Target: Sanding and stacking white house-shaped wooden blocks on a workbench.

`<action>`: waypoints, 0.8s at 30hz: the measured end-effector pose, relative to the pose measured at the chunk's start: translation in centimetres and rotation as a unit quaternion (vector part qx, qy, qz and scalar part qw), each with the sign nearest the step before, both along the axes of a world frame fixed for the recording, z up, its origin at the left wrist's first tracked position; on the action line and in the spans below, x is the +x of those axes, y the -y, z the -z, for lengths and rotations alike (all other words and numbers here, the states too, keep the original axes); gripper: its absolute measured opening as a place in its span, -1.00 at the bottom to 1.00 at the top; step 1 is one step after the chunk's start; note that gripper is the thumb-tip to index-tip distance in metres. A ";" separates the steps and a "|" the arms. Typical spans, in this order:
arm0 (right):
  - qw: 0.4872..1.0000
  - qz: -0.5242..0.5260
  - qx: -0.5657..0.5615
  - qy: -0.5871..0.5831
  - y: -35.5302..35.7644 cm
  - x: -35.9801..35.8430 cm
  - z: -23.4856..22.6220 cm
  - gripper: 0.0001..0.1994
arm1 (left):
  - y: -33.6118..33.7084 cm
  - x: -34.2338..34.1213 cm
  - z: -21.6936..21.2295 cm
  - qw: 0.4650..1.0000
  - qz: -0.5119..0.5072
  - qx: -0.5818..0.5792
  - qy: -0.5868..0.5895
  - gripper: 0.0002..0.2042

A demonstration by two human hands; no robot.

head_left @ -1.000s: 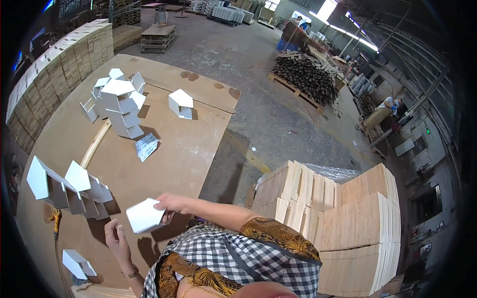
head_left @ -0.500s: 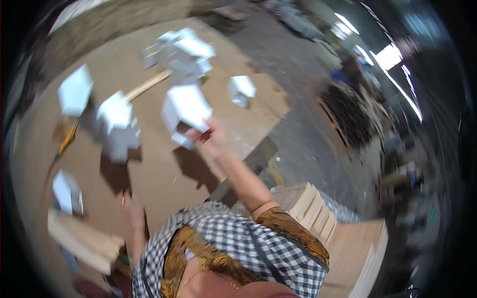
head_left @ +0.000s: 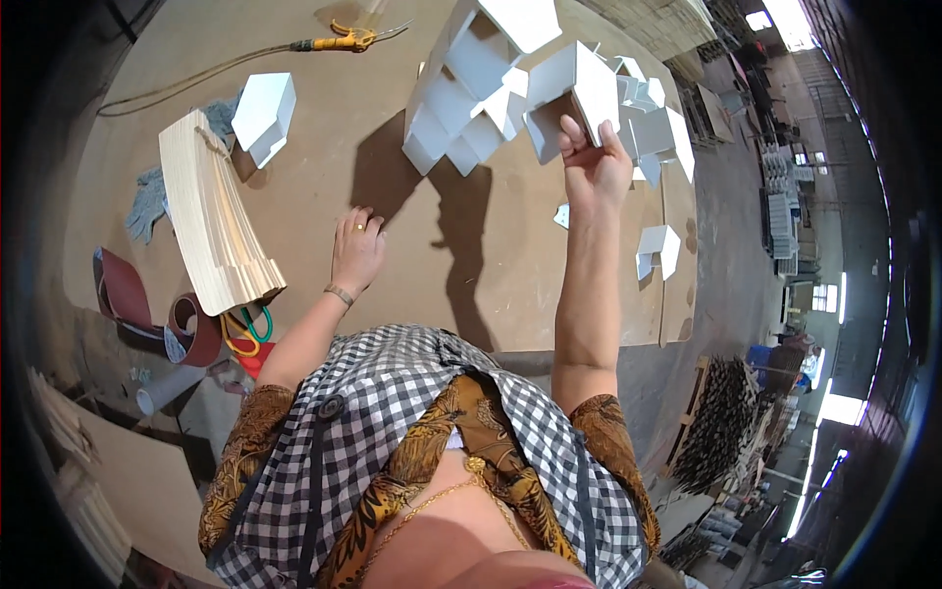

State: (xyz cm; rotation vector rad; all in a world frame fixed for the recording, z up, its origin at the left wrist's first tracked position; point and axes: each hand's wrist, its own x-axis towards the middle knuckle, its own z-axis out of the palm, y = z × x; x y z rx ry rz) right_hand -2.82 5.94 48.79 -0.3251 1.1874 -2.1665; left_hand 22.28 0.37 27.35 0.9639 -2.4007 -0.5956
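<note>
My right hand is raised over the brown board table and grips a white open box piece by its lower edge. It holds the piece against a stack of similar white box pieces. My left hand lies flat on the table with fingers spread, holding nothing, just below the stack's shadow. More white box pieces are piled to the right of the held one.
A fanned stack of thin wooden slats lies left of my left hand. A lone white box sits beyond it, another at right. A yellow-handled tool, sandpaper rolls, scissors and grey gloves lie about.
My head has turned, so the table view swung round. My right hand has carried the white box piece from near my body up to the stack. My left hand stays on the table.
</note>
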 end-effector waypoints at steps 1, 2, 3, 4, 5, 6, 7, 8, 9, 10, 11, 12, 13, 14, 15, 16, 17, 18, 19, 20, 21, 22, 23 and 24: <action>1.000 -0.003 0.007 -0.007 0.8 0.2 0.0 -0.74 | 0.1 0.0 -0.4 1.000 0.003 -0.005 0.009 -0.76; 1.000 -0.025 -0.002 -0.016 1.4 -0.1 0.5 -0.74 | 0.0 0.0 -0.5 1.000 0.007 -0.009 0.017 -0.76; 0.999 -0.029 0.000 -0.016 2.1 -0.1 0.7 -0.74 | 0.1 0.1 -0.5 1.000 0.002 -0.007 0.018 -0.76; 0.999 -0.029 0.009 -0.012 2.7 0.0 0.9 -0.73 | 0.1 0.1 -0.5 1.000 0.005 -0.007 0.016 -0.76; 0.999 -0.029 0.018 -0.009 3.3 0.1 1.1 -0.73 | 0.2 0.2 -0.4 1.000 0.009 -0.008 0.014 -0.76; 0.999 -0.038 0.021 -0.009 3.7 -0.1 1.4 -0.73 | 0.1 0.2 -0.4 1.000 0.004 -0.006 0.014 -0.76; 0.999 -0.042 0.023 -0.009 4.0 -0.2 1.7 -0.73 | 0.1 0.3 -0.3 1.000 0.005 -0.013 0.016 -0.77; 0.998 -0.048 0.027 -0.006 4.3 -0.4 2.1 -0.73 | 0.1 0.3 -0.3 1.000 0.007 -0.019 0.018 -0.77; 0.998 -0.053 0.031 -0.004 4.5 -0.5 2.3 -0.73 | 0.0 0.3 -0.3 1.000 0.003 -0.017 0.017 -0.77; 0.998 -0.056 0.032 -0.004 4.7 -0.6 2.4 -0.73 | 0.0 0.2 -0.2 1.000 0.003 -0.017 0.015 -0.77; 0.998 -0.061 0.034 -0.003 4.9 -0.6 2.5 -0.73 | 0.0 0.2 -0.2 1.000 0.003 -0.016 0.013 -0.77; 0.997 -0.064 0.036 -0.001 5.0 -0.5 2.5 -0.73 | 0.0 0.2 -0.1 1.000 0.001 -0.015 0.013 -0.77; 0.997 -0.066 0.037 -0.001 5.1 -0.4 2.6 -0.73 | 0.1 0.2 0.0 1.000 0.005 -0.008 0.026 -0.75; 0.997 -0.065 0.039 -0.001 5.3 -0.3 2.5 -0.73 | 0.1 0.2 0.1 0.999 0.010 -0.001 0.039 -0.74; 0.997 -0.064 0.041 0.000 5.4 -0.1 2.6 -0.74 | 0.1 0.2 0.1 0.999 0.009 -0.001 0.040 -0.74; 0.997 -0.065 0.041 0.001 5.5 -0.2 2.8 -0.74 | 0.1 0.2 0.0 0.999 0.008 -0.002 0.041 -0.74; 0.997 -0.059 0.044 -0.004 5.5 -0.3 3.2 -0.74 | 0.1 0.2 -0.1 0.999 0.008 -0.004 0.043 -0.74; 0.997 -0.053 0.048 -0.010 5.5 -0.4 3.2 -0.74 | 0.1 0.2 -0.1 0.999 0.008 -0.004 0.043 -0.74; 0.997 -0.054 0.047 -0.010 5.4 -0.5 3.3 -0.74 | 0.1 0.2 -0.1 0.999 0.008 -0.006 0.044 -0.74; 0.997 -0.056 0.057 -0.019 5.3 -0.5 3.3 -0.73 | 0.1 0.2 -0.1 0.999 0.009 -0.007 0.045 -0.75; 0.996 -0.060 0.066 -0.028 5.3 -0.6 3.2 -0.73 | 0.1 0.3 -0.1 0.999 0.009 -0.008 0.045 -0.75; 0.996 -0.060 0.065 -0.028 5.2 -0.7 3.2 -0.73 | 0.1 0.3 -0.1 0.999 0.008 -0.012 0.045 -0.74; 0.995 -0.069 0.069 -0.027 5.2 -0.9 3.2 -0.73 | 0.1 0.3 -0.1 0.999 0.008 -0.016 0.046 -0.74; 0.994 -0.077 0.072 -0.026 5.1 -1.0 3.2 -0.73 | 0.1 0.3 -0.1 0.999 0.009 -0.017 0.046 -0.74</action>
